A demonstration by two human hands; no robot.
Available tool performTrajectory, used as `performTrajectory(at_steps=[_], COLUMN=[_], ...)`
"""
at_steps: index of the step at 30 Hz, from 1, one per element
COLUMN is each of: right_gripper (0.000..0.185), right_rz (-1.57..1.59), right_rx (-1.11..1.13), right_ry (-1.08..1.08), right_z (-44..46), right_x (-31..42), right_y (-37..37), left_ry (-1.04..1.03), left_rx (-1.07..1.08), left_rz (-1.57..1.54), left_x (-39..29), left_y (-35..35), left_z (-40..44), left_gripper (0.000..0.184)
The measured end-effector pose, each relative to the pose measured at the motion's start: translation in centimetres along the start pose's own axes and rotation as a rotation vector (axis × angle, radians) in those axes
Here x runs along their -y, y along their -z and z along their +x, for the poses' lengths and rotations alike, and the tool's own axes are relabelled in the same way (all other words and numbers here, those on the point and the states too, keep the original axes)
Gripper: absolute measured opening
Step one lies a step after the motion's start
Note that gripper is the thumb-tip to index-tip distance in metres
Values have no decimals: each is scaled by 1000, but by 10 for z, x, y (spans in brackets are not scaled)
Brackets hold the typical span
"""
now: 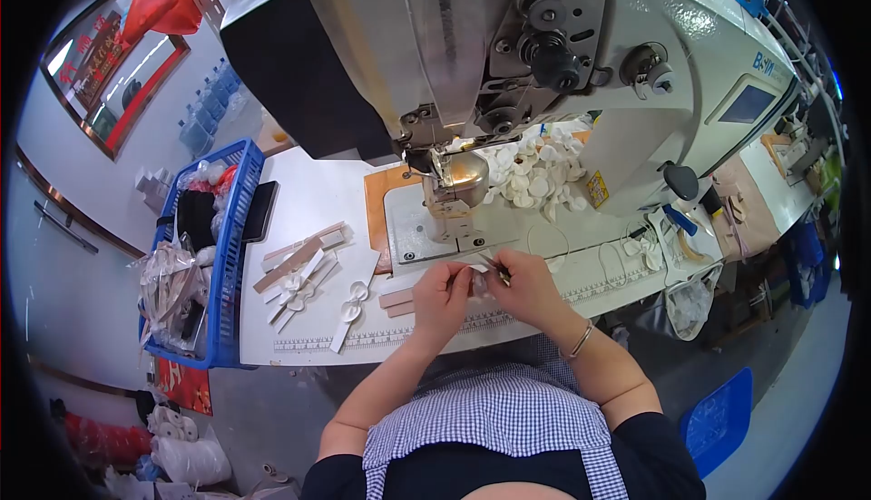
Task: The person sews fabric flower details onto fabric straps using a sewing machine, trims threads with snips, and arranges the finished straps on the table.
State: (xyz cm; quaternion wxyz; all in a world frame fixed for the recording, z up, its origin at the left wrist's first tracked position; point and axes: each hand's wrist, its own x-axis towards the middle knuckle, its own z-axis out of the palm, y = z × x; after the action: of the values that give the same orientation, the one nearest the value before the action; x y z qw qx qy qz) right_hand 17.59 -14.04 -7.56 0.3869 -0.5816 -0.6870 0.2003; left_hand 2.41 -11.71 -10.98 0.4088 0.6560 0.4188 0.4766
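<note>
My left hand [442, 299] is closed in a pinch just in front of the sewing machine's needle plate. My right hand [526, 289] is closed beside it, nearly touching. A small pale piece [479, 284] shows between the fingertips, and its kind is hard to make out. A thin, pointed sliver sticks out by the right fingers; what that hand grips is mostly hidden. Beige and white strips [396, 300] lie under and left of my left hand. Above both hands stands the sewing machine [454, 214] with its presser area.
White petal-like pieces [535, 173] are heaped behind the needle. Strips with white bows [304, 282] lie left, near a dark phone [260, 211] and a blue basket [218, 318]. A printed ruler [318, 344] runs along the table's front edge. A blue-handled tool [680, 220] lies right.
</note>
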Motion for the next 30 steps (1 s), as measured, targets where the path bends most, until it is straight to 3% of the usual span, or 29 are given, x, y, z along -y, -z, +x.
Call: performTrajectory(at_steps=[4, 6, 10, 12, 13, 15, 16, 20, 22, 27, 28, 30], right_gripper=[10, 14, 15, 11, 11, 11, 14, 16, 18, 16, 16, 14], right_rz=[-19, 243, 559, 901, 899, 839, 736, 767, 651, 797, 703, 520], right_rx=[-143, -104, -162, -48, -36, 144, 201, 98, -73, 78, 91, 120], right_ry=[37, -168, -305, -494, -493, -586, -551, -548, -451, -496, -483, -336], right_z=[0, -1, -3, -4, -4, -2, -2, -5, -9, -14, -15, -17], right_x=[3, 0, -8, -6, -6, -7, -7, -10, -6, 7, 7, 2], right_y=[-12, -12, -25, -24, -20, -9, -5, -16, -23, -18, -14, -13], left_ry=[148, 264, 209, 253, 254, 268, 280, 349, 364, 357, 333, 554], left_rx=[-92, -70, -82, -29, -41, 217, 213, 51, 27, -44, -23, 77], left_rz=[-212, -608, -560, -549, -550, -252, -257, -607, -614, -562, -560, -822], left_x=[2, 1, -17, -4, 0, 1, 1, -2, -2, -2, 5, 2], left_y=[-8, -8, -17, -6, 3, 18, 19, 18, 9, 4, 4, 13], left_z=[-3, -5, -17, -15, -13, -7, -10, -14, -22, -23, -25, -27], left_gripper=[9, 13, 14, 19, 19, 23, 23, 28, 27, 17, 15, 14])
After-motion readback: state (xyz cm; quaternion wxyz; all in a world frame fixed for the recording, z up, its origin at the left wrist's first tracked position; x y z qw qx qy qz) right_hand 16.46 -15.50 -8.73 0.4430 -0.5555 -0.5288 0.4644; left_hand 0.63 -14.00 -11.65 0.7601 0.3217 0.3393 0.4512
